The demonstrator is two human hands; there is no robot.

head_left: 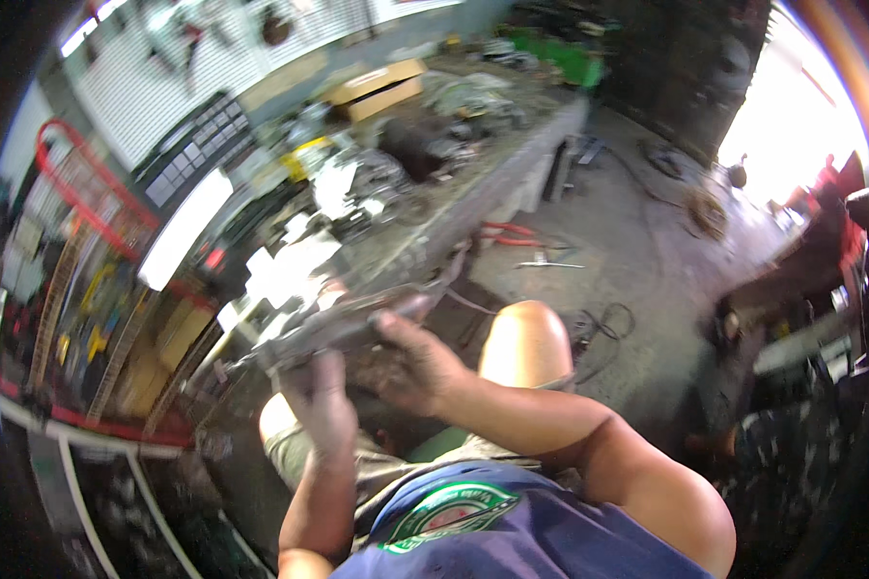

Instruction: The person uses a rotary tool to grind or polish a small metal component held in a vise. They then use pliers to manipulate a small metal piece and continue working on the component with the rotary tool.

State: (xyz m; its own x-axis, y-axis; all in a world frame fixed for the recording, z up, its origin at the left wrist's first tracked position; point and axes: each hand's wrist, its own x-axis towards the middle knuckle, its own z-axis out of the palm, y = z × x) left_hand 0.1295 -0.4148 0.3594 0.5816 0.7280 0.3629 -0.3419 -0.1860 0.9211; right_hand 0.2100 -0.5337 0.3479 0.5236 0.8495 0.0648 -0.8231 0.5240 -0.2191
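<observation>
A long, dark grey metal part [343,323] lies across both hands above my lap, its right end tilted up. Motion blur hides its exact kind. My left hand [321,400] grips it from below, toward its left end, with the fingers largely hidden by the part. Close to its right end, my right hand [420,369] has its fingers bent against the near side, darkened as if with grease.
A workbench [512,164] cluttered with metal parts runs along the far side, with a cardboard box [381,89] on it. Red-handled pliers [507,233] and a thin tool [550,264] lie on the floor. Red shelving [92,198] stands left; cable [613,323] coils at right.
</observation>
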